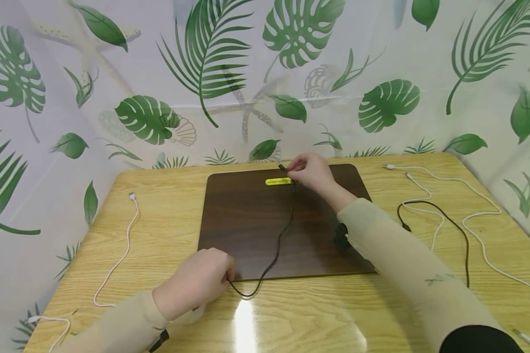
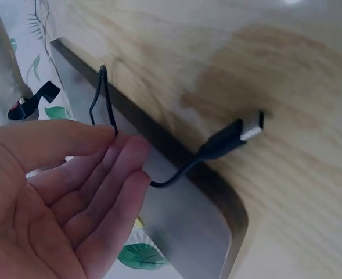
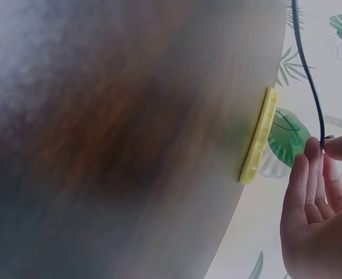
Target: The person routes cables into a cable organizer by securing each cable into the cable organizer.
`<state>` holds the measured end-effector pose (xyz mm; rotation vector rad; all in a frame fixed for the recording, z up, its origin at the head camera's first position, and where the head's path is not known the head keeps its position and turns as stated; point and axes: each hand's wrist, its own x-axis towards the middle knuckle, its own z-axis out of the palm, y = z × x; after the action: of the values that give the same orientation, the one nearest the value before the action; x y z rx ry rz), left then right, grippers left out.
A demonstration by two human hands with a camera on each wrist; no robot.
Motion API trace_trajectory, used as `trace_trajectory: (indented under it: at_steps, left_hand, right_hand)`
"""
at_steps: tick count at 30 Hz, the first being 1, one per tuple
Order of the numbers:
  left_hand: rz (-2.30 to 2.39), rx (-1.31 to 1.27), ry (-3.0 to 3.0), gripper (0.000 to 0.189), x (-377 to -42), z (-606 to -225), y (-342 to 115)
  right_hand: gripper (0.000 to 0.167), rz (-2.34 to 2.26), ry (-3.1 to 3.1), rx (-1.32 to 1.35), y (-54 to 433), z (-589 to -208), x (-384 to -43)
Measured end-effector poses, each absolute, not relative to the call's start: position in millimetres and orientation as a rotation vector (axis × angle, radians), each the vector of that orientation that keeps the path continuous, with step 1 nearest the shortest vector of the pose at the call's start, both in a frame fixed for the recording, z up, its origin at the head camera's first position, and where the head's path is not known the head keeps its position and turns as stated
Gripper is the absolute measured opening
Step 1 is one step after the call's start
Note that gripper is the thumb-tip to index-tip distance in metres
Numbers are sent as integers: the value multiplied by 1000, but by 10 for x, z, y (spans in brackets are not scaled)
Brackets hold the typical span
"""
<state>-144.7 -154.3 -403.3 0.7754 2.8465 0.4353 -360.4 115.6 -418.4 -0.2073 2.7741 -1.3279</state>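
Observation:
A black USB cable [image 1: 277, 252] hangs in a curve between my two hands, across a dark brown board [image 1: 247, 220]. My left hand [image 1: 205, 274] pinches it between thumb and fingers near the board's front left corner. In the left wrist view, the cable's plug [image 2: 226, 139] with a metal tip sticks out past those fingers. Up at the board's far edge, my right hand [image 1: 311, 171] pinches the other end, whose dark connector [image 1: 283, 168] points to the left. Just beside it, a yellow strip [image 1: 277, 181] with notches is fixed on the board.
On the wooden table [image 1: 168, 206], a white cable [image 1: 125, 245] lies left of the board, and another white cable end [image 1: 48, 318] is at the front left. To the right lie white cables [image 1: 477, 214] and a black cable [image 1: 461, 230]. A leaf-patterned cloth [image 1: 247, 73] hangs behind.

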Motion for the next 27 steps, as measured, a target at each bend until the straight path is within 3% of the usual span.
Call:
trace_trajectory:
  at_steps: [4, 11, 21, 27]
  left_hand:
    - [379, 787, 2867, 28, -1421, -4071, -1541]
    - [286, 848, 2907, 52, -1409, -4095, -1525]
    - [205, 910, 2929, 36, -1391, -4099, -1498]
    - [207, 926, 2905, 37, -1400, -4068, -1488]
  right_hand:
    - [14, -1280, 2793, -260, 1119, -4192, -3614]
    - [16, -1166, 2844, -337, 1052, -4196, -3615]
    - [19, -1037, 2881, -318, 942, -4149, -3628]
    - [21, -1013, 2882, -312, 903, -4093, -3643]
